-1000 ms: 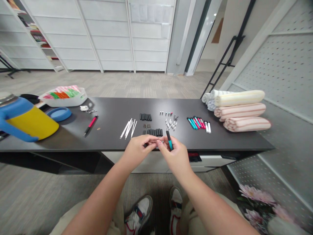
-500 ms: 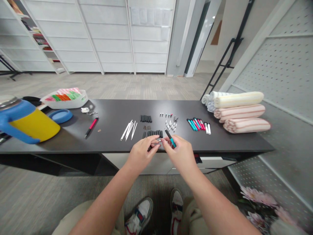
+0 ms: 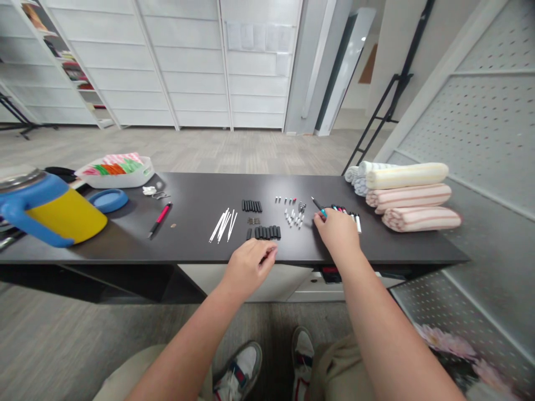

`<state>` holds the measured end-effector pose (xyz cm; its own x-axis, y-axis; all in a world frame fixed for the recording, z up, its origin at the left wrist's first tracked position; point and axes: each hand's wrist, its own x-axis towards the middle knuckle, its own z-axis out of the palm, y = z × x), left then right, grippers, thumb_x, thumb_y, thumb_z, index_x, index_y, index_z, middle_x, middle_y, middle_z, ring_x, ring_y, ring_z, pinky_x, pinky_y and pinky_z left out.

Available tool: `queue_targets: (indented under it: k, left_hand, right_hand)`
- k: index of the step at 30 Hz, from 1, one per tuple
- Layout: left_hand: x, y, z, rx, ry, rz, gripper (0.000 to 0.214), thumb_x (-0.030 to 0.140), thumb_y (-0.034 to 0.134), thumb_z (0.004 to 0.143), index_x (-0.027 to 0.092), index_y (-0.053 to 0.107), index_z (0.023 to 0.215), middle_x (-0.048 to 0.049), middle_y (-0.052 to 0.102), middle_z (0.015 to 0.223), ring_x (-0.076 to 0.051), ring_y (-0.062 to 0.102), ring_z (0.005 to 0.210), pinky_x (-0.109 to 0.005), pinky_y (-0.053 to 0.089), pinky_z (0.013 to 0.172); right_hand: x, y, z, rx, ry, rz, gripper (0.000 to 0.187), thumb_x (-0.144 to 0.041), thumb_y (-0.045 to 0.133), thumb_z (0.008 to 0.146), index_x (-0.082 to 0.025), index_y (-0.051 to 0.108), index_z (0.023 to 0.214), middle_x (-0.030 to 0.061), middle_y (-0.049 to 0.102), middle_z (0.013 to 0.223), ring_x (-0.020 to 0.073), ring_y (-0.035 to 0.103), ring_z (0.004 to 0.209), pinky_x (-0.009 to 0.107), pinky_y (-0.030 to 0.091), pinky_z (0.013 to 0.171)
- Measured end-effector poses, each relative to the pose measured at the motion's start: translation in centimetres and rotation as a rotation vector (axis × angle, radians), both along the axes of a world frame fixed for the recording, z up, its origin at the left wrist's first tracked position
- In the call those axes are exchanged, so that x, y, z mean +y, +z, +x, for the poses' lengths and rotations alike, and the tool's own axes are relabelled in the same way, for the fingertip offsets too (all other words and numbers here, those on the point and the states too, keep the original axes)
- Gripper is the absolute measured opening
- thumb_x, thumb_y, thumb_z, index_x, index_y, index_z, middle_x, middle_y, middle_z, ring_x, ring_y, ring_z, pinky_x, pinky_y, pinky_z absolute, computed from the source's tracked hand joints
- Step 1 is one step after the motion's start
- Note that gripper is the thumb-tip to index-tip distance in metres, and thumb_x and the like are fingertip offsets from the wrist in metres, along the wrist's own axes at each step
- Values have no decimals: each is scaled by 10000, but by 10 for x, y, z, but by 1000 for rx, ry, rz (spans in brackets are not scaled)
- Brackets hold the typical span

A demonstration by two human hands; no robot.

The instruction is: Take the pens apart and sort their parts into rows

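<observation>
My right hand (image 3: 337, 229) is closed on a teal and black pen barrel (image 3: 320, 207), its black tip pointing away to the left. Beneath and beside this hand lie the teal, red and white barrels (image 3: 358, 223), partly covered. My left hand (image 3: 251, 263) is curled at the table's front edge; what its fingers hold, if anything, is hidden. Just beyond it stands a row of black grips (image 3: 267, 232), with small springs (image 3: 253, 221) and a second row of black pieces (image 3: 251, 206) farther back. White refills (image 3: 223, 225) lie to the left, small white and metal parts (image 3: 295, 216) to the right.
A red and black pen (image 3: 160, 220) lies on the left of the dark table (image 3: 196, 192). Farther left are a yellow and blue jug (image 3: 62, 214), a blue lid (image 3: 108, 200) and a white basket (image 3: 121, 179). Rolled towels (image 3: 422, 216) are stacked at the right end.
My right hand has moved right, away from my left hand, carrying the teal and black pen barrel to the coloured barrels. My left hand stays near the front edge, fingers still curled.
</observation>
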<state>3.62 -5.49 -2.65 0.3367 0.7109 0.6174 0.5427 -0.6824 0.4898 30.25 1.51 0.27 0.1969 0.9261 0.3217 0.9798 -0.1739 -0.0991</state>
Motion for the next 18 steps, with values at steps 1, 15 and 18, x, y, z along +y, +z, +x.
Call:
queue_targets:
  k: [1, 15, 18]
  left_hand:
    - [0, 0, 0, 3, -4, -5, 135, 213, 592, 1009, 213, 711, 1072, -71, 763, 929, -213, 677, 842, -351, 523, 826]
    - [-1, 2, 3, 13, 7, -6, 147, 206, 579, 1009, 221, 725, 1023, -63, 755, 894, -216, 662, 822, -356, 510, 801]
    - [-1, 2, 4, 26, 5, -7, 138, 204, 583, 1009, 215, 720, 1016, -64, 759, 902, -217, 661, 826, -359, 509, 808]
  right_hand:
    - [2, -1, 0, 29, 14, 3, 274, -358, 591, 994, -165, 773, 926, 151, 791, 923, 279, 726, 857, 344, 436, 723]
    - [13, -7, -4, 370, 83, 124, 159, -229, 682, 907, -236, 697, 1065, 26, 808, 983, 233, 742, 924, 311, 462, 791]
    - [14, -7, -5, 349, 86, 126, 159, -235, 680, 907, -238, 695, 1065, 32, 806, 999, 236, 739, 922, 312, 457, 784]
